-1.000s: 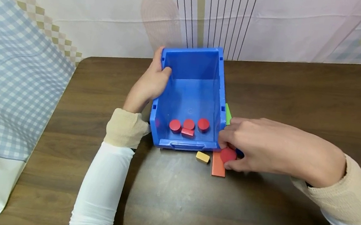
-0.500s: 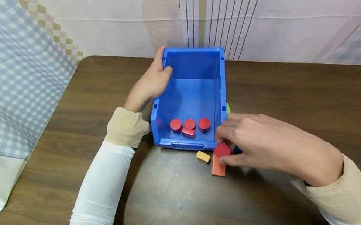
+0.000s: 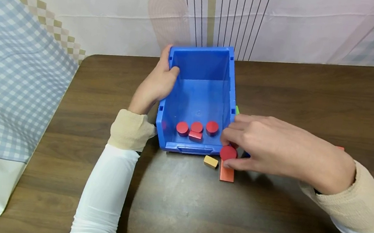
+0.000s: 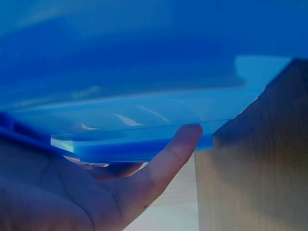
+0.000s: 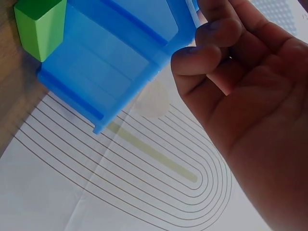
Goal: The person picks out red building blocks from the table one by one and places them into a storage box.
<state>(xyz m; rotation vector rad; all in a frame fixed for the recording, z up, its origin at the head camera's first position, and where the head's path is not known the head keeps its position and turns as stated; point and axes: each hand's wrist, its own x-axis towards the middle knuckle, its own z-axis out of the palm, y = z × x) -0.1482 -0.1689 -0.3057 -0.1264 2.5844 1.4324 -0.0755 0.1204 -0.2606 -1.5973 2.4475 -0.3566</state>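
My left hand (image 3: 157,84) grips the left wall of a blue plastic bin (image 3: 193,150), thumb over the rim. In the left wrist view, a finger (image 4: 166,166) lies along the bin's outer side. Several red blocks, round and rectangular, lie on the bin floor near its low front; one is a red cylinder (image 3: 212,128). Just outside the front right corner, my right hand (image 3: 273,151) pinches another red cylinder (image 3: 228,153) between thumb and fingers. An orange flat block (image 3: 227,173) lies under it, and a small yellow block (image 3: 211,162) sits to the left.
A green block (image 5: 41,29) stands against the bin's right side, mostly hidden by the hand in the head view. Part of a blue block (image 3: 246,154) shows beneath the right hand. Behind the wooden table (image 3: 314,92) hangs a printed cloth (image 3: 294,25).
The right hand has moved a little left with the red cylinder, bringing it closer to the bin's front right corner. The left hand keeps its grip on the bin.
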